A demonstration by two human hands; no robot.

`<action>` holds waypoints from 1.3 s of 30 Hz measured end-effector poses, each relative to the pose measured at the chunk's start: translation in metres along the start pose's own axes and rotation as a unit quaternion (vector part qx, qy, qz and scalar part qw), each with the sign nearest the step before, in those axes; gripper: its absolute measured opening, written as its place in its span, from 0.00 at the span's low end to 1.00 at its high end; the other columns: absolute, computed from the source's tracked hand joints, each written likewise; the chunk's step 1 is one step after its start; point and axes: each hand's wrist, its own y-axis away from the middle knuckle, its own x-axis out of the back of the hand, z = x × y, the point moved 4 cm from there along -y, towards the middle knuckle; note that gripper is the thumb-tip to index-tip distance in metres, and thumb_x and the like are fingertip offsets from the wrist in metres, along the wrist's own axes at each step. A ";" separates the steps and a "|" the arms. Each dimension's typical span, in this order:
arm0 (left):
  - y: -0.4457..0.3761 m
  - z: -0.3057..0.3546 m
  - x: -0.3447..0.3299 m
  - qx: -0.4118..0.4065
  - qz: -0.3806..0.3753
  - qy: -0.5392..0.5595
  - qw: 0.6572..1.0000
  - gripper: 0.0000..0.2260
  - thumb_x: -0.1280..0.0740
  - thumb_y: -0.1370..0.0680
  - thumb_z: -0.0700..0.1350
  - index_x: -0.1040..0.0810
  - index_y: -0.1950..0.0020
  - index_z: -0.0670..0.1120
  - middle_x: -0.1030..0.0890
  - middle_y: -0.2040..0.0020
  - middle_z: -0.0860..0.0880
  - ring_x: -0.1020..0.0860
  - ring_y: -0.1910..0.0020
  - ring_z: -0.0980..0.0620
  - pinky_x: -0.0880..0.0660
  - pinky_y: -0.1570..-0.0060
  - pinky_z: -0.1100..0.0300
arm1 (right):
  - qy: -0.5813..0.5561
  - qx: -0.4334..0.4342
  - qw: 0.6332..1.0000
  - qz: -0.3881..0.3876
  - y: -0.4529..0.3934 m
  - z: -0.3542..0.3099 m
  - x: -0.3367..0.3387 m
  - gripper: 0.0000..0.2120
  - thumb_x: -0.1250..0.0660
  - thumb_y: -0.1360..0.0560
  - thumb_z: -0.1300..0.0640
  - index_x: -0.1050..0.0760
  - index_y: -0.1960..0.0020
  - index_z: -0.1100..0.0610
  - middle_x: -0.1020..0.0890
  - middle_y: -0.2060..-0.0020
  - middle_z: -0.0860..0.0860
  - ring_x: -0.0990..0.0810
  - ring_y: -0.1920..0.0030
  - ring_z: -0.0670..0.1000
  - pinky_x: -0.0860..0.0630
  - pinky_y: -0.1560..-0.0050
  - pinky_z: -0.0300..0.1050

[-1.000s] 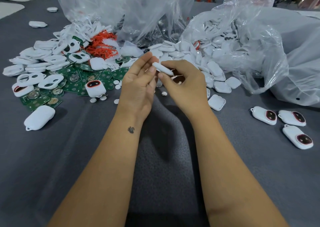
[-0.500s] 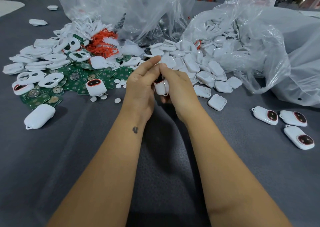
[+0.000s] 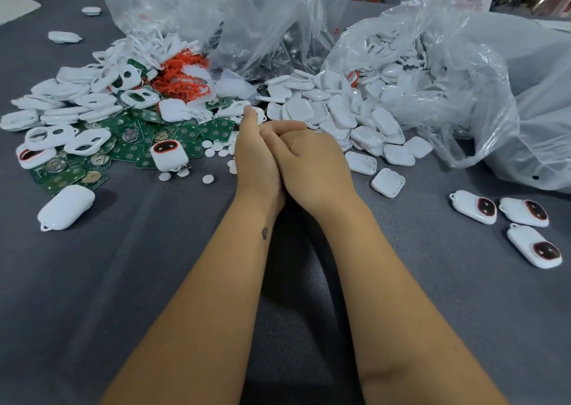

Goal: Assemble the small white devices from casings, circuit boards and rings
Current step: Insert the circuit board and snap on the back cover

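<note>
1. The left hand [image 3: 256, 157] and right hand [image 3: 312, 163] are pressed together palm to palm above the grey cloth-covered bench [image 3: 154, 281]; the right one's fingers [image 3: 287, 126] curl over the left, most likely squeezing two casing halves until they snap
2. Whatever sits between the palms is fully hidden, so I cannot tell what the fingers grip, or whether the device is closed yet
3. Parts lie sorted by kind within reach: green square circuit boards [image 3: 216, 128] just left of the hands, white casing fronts with two oval holes [image 3: 86, 140] further left, and a tangle of orange rings [image 3: 182, 77] behind them
4. Plain white casing backs [image 3: 333, 111] spill from a clear plastic bag [image 3: 463, 80] on the right, so the right hand can likely pick from there
5. Three finished white devices with dark red-rimmed windows [image 3: 474, 206] sit well apart at far right, seemingly a done pile kept away from loose parts
6. One more finished-looking white device [image 3: 169, 154] stands among the boards, with small white round discs [image 3: 208, 178] scattered just beside it
</note>
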 end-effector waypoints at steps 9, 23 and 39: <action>-0.003 0.004 0.003 -0.027 0.008 -0.075 0.997 0.27 0.49 0.16 0.52 0.21 0.66 0.41 0.19 0.67 0.43 0.20 0.63 0.48 0.23 0.57 0.57 | 0.112 0.043 0.992 -0.034 -0.002 -0.002 0.002 0.22 0.49 0.17 0.46 0.25 0.62 0.54 0.19 0.63 0.49 0.23 0.57 0.54 0.31 0.61 0.47; -0.007 0.007 0.012 -0.099 0.084 -0.084 0.988 0.28 0.46 0.17 0.48 0.25 0.76 0.45 0.23 0.75 0.49 0.24 0.73 0.55 0.28 0.69 0.66 | 0.028 0.056 0.998 0.001 0.000 0.001 -0.006 0.25 0.47 0.17 0.45 0.18 0.57 0.58 0.19 0.67 0.54 0.22 0.60 0.56 0.27 0.58 0.51; -0.007 0.004 0.002 -0.071 -0.017 -0.069 0.995 0.09 0.38 0.19 0.42 0.20 0.55 0.44 0.17 0.61 0.49 0.18 0.61 0.51 0.21 0.61 0.61 | -0.315 -0.050 0.938 0.136 -0.009 0.035 0.018 0.03 0.31 0.23 0.56 0.21 0.55 0.54 0.18 0.58 0.50 0.21 0.59 0.48 0.23 0.53 0.48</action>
